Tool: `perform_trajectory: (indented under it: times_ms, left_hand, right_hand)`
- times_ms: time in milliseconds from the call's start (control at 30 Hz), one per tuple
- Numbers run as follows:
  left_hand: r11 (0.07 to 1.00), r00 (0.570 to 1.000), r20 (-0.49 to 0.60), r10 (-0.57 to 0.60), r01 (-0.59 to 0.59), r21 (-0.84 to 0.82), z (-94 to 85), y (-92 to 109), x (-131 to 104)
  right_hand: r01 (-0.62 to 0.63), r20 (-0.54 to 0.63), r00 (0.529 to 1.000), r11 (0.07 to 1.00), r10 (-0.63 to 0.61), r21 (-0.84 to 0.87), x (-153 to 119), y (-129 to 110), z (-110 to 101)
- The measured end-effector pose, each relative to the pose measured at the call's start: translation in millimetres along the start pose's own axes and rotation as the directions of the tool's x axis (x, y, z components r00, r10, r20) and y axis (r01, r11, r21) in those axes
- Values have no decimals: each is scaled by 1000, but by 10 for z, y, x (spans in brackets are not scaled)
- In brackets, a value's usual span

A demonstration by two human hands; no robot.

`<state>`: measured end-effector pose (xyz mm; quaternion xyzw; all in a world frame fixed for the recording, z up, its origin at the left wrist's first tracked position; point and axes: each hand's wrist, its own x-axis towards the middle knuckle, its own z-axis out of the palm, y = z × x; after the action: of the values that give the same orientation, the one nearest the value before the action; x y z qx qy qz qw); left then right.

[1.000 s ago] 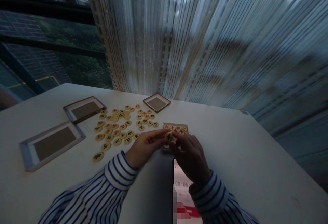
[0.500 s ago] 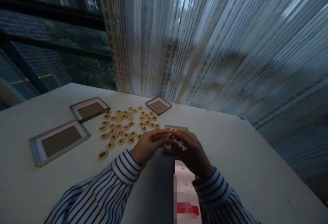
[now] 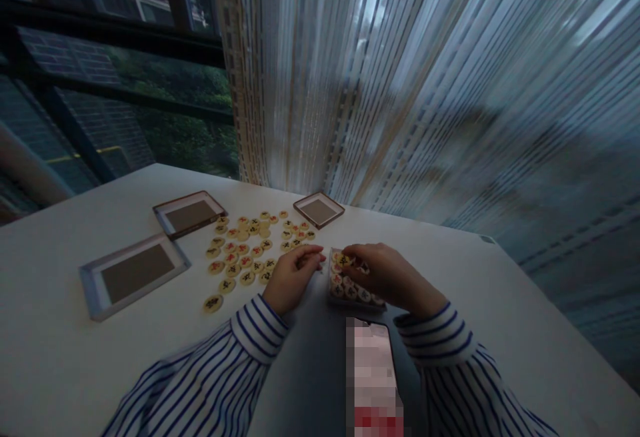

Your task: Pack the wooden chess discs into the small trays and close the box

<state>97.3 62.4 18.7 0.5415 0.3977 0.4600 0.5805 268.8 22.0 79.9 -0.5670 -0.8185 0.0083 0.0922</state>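
Observation:
Over the small box (image 3: 357, 305) of xiangqi pieces, my right hand (image 3: 387, 274) pinches a wooden xiangqi piece (image 3: 343, 260) between thumb and fingers. Rows of pieces with red and black characters fill the visible part of that box; the hand covers its right side. My left hand (image 3: 294, 278) is just left of the box with its fingers curled in and the thumb near the fingertips; what it holds, if anything, is hidden. Loose xiangqi pieces (image 3: 247, 278) lie scattered face up beyond and left of my left hand.
A phone (image 3: 375, 370) lies in front of the box, between my forearms. Three shallow, open trays or lids stand on the white table (image 3: 425, 244): one at left (image 3: 95, 307), one behind it (image 3: 190, 212), one at the back (image 3: 319, 209). A string curtain (image 3: 320, 90) hangs behind.
My hands have come apart from where they met over the box. The piece is now in my right hand, lower at the box, and more of the box's contents shows.

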Motion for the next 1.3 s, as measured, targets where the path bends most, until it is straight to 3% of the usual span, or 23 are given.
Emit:
perform_trajectory:
  times_ms: [267,867,1300]
  left_hand:
    - [998,1000,-24,-4,5,66,9,-30,23]
    - [996,999,-38,10,-6,88,-5,-31,38]
    - [997,999,-47,-9,13,80,0,-42,40]
  right_hand:
    - [-28,125,992,1000,29,-15,16,122,184]
    - [-12,246,969,999,22,-44,69,130,273]
    - [37,240,971,999,-27,-35,72,141,316]
